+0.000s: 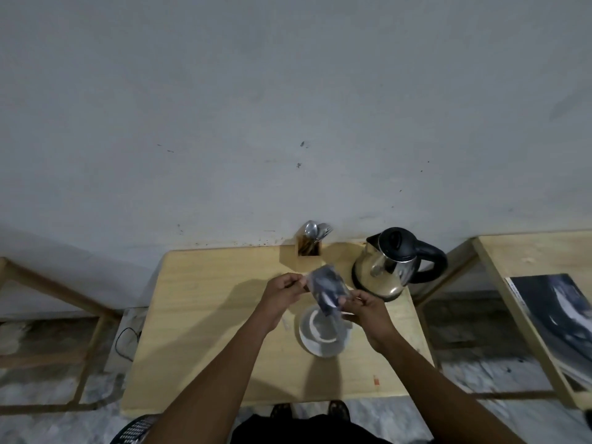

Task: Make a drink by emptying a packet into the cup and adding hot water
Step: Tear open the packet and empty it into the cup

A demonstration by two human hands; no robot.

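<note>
A dark packet [326, 289] is held in the air just above and behind a white cup [323, 328] that stands on a white saucer [320, 349]. My left hand [283, 291] pinches the packet's upper left edge. My right hand [365, 307] pinches its lower right corner, over the cup's right rim. The packet is tilted, with its lower end pointing down toward the cup. A steel kettle [389, 267] with a black lid and handle stands on its base at the table's back right.
A wooden holder [309, 248] with spoons and forks stands against the wall behind the packet. The small wooden table [198, 331] has open floor on both sides. Another table [525, 251] with a dark magazine [557, 318] is at right. A black cable [126, 342] hangs left.
</note>
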